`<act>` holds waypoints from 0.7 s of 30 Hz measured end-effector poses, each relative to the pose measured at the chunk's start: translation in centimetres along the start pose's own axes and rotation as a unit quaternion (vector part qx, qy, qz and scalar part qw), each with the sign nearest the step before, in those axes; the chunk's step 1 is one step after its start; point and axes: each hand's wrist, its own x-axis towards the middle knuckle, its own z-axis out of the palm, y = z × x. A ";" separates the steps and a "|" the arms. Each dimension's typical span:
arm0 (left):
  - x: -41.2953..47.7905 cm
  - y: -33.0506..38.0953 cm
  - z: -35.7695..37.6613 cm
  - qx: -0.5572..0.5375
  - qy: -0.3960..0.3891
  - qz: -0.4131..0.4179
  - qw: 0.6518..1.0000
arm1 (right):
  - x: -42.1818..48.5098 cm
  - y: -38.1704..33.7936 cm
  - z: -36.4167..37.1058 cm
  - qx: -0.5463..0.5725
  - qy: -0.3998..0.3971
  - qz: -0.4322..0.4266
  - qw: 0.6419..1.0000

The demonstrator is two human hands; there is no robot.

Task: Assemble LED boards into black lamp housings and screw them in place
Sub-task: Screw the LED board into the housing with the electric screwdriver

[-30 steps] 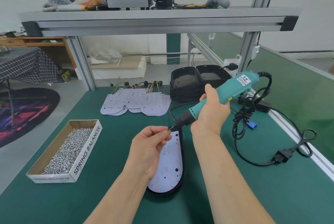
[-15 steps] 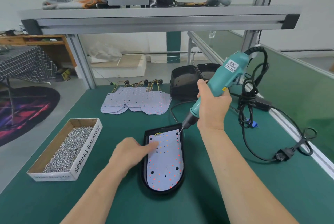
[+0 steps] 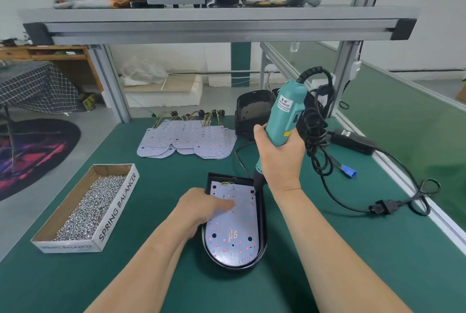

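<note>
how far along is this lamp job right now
Done: one LED board sits inside the black housing. In hand: the left hand presses the board while the right hand holds the screwdriver, tip at the board's far right corner. Left: the stack of loose boards and empty housings behind.

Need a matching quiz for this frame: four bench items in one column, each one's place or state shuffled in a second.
Column A
1. electric screwdriver
2. box of screws
3. loose LED boards
4. left hand

Column B
a. presses on the seated LED board in the black housing
b. stacked at the far side of the green mat, wires toward the back
c. gripped by the right hand, tip at the seated board's far right corner
d. left of the housing

Pairs: 1-c, 2-d, 3-b, 4-a
</note>
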 end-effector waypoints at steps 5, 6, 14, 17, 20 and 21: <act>0.2 -0.2 0.0 -0.006 -0.005 0.002 1.000 | -0.1 0.5 -0.1 -0.002 0.010 0.012 1.000; 0.2 -0.2 0.0 -0.006 -0.006 0.002 1.000 | 0.0 0.5 -0.1 -0.002 0.013 0.012 1.000; 0.2 -0.2 0.0 -0.016 -0.008 0.005 1.000 | 0.2 0.9 0.1 0.005 0.020 0.026 0.999; 0.2 -0.2 -0.1 -0.018 -0.009 0.003 1.000 | 0.1 1.0 0.1 0.004 0.018 0.021 1.000; 0.2 -0.3 -0.1 -0.017 -0.006 0.004 1.000 | 0.0 1.1 0.1 -0.004 0.012 0.016 1.000; 0.2 -0.2 -0.1 -0.016 -0.006 0.005 1.000 | -0.1 1.2 0.1 -0.006 0.012 0.017 1.000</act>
